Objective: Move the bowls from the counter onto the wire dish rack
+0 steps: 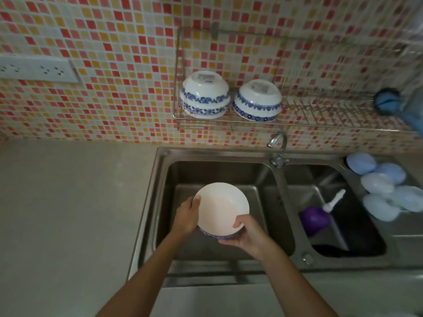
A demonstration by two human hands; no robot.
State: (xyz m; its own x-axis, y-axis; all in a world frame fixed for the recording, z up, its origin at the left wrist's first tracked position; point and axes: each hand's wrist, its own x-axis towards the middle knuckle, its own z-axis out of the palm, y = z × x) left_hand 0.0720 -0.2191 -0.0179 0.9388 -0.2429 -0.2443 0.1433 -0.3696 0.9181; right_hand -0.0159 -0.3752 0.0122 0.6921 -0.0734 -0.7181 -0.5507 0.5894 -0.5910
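While both hands grip it over the sink (pixel 160 179), the bowl (pixel 222 208) sits upright, the left hand (pixel 186 217) curled on its left rim and the right hand (pixel 248 232) cupped under its near edge. Upturned bowls (pixel 231 99) rest on the rack (pixel 320 108) above.

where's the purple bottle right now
Head view, right side: the purple plastic bottle lies in the right basin of the steel sink, below the pale blue lids.
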